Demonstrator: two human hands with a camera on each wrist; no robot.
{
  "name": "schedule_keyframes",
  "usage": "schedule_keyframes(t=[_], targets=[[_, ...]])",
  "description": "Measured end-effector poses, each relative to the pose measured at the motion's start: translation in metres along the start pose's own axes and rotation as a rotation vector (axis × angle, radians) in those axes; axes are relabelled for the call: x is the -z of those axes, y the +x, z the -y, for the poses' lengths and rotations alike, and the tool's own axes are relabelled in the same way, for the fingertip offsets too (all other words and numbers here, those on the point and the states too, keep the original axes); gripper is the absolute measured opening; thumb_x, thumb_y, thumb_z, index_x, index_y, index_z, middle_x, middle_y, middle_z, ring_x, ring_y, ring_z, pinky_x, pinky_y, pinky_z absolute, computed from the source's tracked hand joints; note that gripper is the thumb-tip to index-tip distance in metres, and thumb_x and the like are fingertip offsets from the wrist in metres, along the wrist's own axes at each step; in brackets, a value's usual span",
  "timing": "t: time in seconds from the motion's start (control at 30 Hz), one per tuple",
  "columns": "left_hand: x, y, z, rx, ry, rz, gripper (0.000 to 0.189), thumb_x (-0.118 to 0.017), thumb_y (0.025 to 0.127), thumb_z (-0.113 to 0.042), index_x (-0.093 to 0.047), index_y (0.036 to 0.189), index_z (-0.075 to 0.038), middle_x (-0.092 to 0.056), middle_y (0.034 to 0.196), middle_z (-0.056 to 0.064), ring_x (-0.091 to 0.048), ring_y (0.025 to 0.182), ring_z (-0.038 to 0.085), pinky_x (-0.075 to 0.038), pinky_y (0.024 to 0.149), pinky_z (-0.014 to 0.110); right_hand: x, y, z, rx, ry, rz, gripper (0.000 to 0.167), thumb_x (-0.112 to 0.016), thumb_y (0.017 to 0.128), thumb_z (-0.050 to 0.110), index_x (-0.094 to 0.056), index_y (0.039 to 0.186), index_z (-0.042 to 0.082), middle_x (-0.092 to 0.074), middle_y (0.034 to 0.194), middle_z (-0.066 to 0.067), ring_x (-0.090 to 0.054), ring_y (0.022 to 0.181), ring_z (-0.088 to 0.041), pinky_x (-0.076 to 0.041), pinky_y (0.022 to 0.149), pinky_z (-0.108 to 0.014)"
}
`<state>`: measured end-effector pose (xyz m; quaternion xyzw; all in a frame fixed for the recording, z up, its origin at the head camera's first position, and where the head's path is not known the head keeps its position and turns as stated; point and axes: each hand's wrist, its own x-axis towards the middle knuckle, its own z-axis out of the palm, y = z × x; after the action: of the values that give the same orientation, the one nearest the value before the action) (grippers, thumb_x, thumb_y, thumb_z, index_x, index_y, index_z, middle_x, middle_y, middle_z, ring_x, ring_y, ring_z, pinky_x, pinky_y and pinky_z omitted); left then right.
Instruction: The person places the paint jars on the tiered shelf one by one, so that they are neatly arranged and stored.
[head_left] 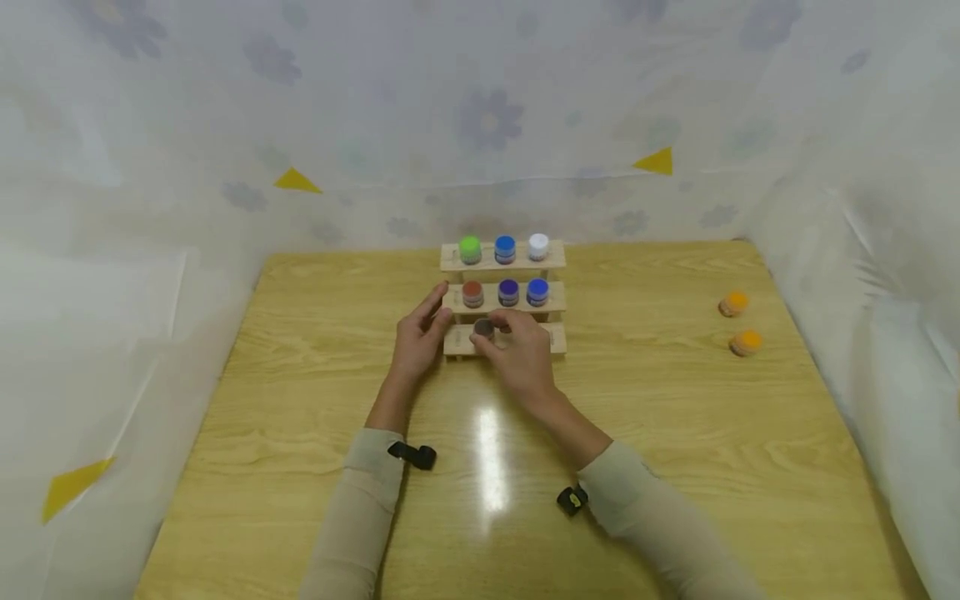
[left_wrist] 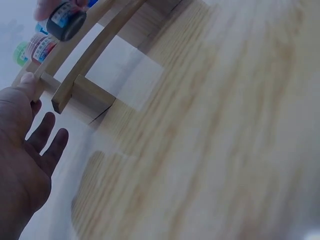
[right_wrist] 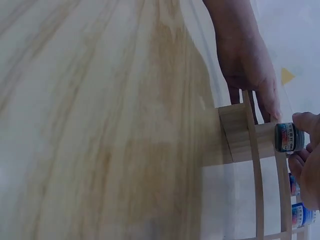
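Note:
A small paint jar with a dark grey-black lid [head_left: 483,327] is pinched between the thumb and fingers of my right hand [head_left: 522,354]. In the right wrist view, the labelled dark jar [right_wrist: 286,137] is tilted close over the front step of the three-step wooden rack [head_left: 558,337]. At the rack's left end is my left hand [head_left: 420,337], thumb and forefinger touching its side. The left wrist view shows the other fingers of this left hand [left_wrist: 22,155] loosely extended beside the rack.
On the back step stand green [head_left: 470,249], blue [head_left: 505,249] and white [head_left: 538,247] jars. Red-brown [head_left: 472,293], purple [head_left: 508,292] and blue [head_left: 537,292] ones fill the middle step. Two orange-lidded jars [head_left: 734,303] [head_left: 746,342] are at the table's right.

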<state>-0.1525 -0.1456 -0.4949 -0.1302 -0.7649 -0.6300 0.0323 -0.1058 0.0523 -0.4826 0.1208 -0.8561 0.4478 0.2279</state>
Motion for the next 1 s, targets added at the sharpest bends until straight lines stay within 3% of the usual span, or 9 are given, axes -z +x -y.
schedule_keyframes(t=[0.4,0.6,0.8,1.0], targets=[[-0.001,0.001,0.000,-0.002,-0.021,0.004,0.049,-0.060,0.109,-0.008,-0.049,0.156,-0.002,-0.044,0.163,0.019,-0.041,0.152,0.034,-0.039,0.124,0.048,-0.021,-0.003,-0.001,-0.087,-0.014,0.032,0.040,-0.091,0.087,0.023,-0.074,0.115,0.001,-0.075,0.108,-0.011,-0.069,0.099,-0.027,-0.060,0.087,-0.037],[-0.001,0.000,0.000,0.000,-0.019,0.000,0.049,-0.059,0.109,-0.006,-0.048,0.156,0.000,-0.042,0.162,0.023,-0.042,0.152,0.037,-0.038,0.124,0.049,-0.027,-0.006,-0.005,-0.082,-0.022,0.012,0.043,-0.092,0.085,0.025,-0.074,0.115,0.000,-0.074,0.107,-0.008,-0.068,0.098,-0.026,-0.060,0.087,-0.037],[-0.003,0.001,0.001,0.012,-0.006,-0.012,0.049,-0.060,0.109,-0.008,-0.050,0.156,-0.003,-0.044,0.163,0.017,-0.043,0.151,0.035,-0.040,0.123,0.047,-0.013,-0.012,-0.001,-0.137,-0.009,0.005,0.050,-0.095,0.082,0.028,-0.074,0.118,0.000,-0.074,0.112,-0.012,-0.070,0.103,-0.029,-0.061,0.092,-0.041],[-0.001,0.001,0.002,0.019,-0.016,-0.013,0.049,-0.061,0.108,-0.006,-0.050,0.155,-0.004,-0.044,0.163,0.017,-0.043,0.151,0.034,-0.038,0.124,0.045,0.012,-0.027,-0.011,-0.202,0.004,-0.013,0.052,-0.095,0.081,0.029,-0.074,0.120,0.000,-0.075,0.115,-0.011,-0.071,0.105,-0.028,-0.061,0.094,-0.042]])
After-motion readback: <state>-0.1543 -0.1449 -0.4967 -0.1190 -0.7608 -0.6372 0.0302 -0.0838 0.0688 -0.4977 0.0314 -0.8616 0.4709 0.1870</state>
